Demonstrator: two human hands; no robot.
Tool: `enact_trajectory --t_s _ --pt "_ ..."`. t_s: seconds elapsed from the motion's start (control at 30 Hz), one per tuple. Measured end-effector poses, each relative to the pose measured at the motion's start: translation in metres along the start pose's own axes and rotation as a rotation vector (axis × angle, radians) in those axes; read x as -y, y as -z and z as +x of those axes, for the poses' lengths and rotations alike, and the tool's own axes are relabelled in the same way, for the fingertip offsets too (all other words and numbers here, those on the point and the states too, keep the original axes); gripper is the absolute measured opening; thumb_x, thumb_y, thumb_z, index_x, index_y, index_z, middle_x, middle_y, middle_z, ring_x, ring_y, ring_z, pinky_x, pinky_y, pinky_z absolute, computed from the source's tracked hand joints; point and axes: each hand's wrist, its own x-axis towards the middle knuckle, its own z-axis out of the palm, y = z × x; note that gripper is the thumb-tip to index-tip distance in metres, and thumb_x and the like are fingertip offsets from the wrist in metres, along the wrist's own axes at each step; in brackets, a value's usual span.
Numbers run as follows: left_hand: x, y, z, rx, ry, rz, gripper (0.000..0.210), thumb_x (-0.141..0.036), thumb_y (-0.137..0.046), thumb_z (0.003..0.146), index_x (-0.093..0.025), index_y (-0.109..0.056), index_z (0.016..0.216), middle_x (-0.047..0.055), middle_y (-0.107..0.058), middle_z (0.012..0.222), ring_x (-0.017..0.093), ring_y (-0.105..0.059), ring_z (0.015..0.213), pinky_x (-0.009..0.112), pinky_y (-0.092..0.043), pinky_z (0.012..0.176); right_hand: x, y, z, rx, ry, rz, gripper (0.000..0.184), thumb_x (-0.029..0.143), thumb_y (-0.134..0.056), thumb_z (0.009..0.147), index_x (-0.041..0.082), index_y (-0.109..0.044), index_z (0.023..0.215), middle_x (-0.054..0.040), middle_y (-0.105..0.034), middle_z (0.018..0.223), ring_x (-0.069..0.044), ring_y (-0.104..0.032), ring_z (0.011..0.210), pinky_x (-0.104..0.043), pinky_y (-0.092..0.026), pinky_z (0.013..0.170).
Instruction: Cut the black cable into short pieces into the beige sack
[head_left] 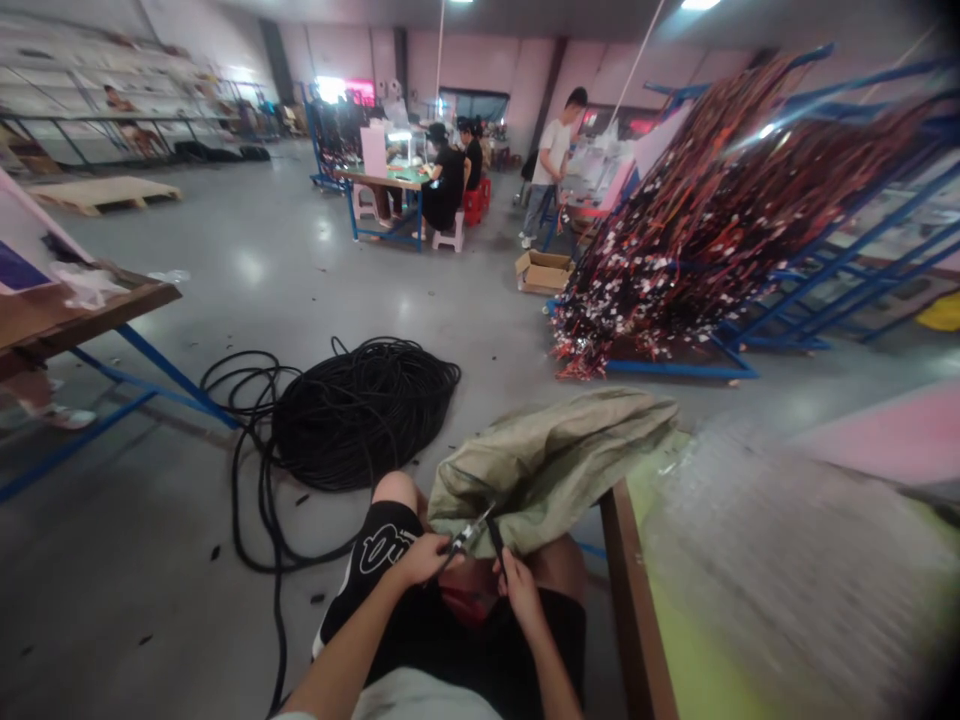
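Note:
My left hand [426,560] is closed around a slim pointed metal tool [466,530], which looks like scissors or snips; its exact kind is unclear. Close by, my right hand [517,582] grips a short black tube or cable piece [495,537], pointing up and away from me. Both hands are above my lap, at the near edge of an olive-green woven sack [551,465]. The sack lies across my knees, its mouth towards me. On the floor ahead to the left is a big coil of black cable or tubing [364,410], with loose loops trailing towards me.
A brown-edged table [637,600] with a clear plastic-wrapped bundle [795,560] stands close on my right. Another table [142,300] is at the left. Small black offcuts [216,552] dot the floor. Blue racks of wire harnesses [675,240] and several people are farther off.

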Motion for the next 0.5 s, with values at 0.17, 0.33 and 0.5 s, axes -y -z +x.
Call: enact_trajectory --t_s 0.17,0.33,0.5 --pt "-0.0020 0.0017 0.0022 0.009 -0.022 -0.081 0.048 -0.061 -0.051 0.082 -0.016 -0.062 0.094 0.004 -0.065 0.086 0.019 -0.058 0.077 0.025 -0.040 0.066 0.0056 0.0014 -0.0051 -0.067 0.043 -0.024 0.063 0.075 -0.050 0.079 0.014 -0.068 0.075 0.0026 -0.044 0.046 -0.015 -0.043 0.046 -0.025 -0.033 0.047" --pt "0.0011 -0.0008 0.0036 0.029 0.006 -0.041 0.054 -0.063 -0.041 0.086 -0.015 -0.062 0.077 0.003 -0.060 0.070 0.017 -0.054 0.066 0.024 -0.034 0.059 0.0054 0.0039 -0.0074 -0.144 0.068 -0.058 0.061 0.069 -0.049 0.083 0.012 -0.072 0.086 0.0017 -0.048 0.052 -0.015 -0.045 0.051 -0.024 -0.035 0.051" --pt "0.0019 0.0008 -0.0001 0.025 -0.025 -0.062 0.053 -0.065 -0.043 0.084 -0.015 -0.061 0.081 0.002 -0.061 0.074 0.016 -0.054 0.068 0.023 -0.035 0.060 0.0085 0.0038 -0.0098 -0.168 0.086 -0.071 0.061 0.069 -0.051 0.081 0.012 -0.072 0.083 0.0008 -0.050 0.053 -0.015 -0.046 0.051 -0.025 -0.036 0.051"
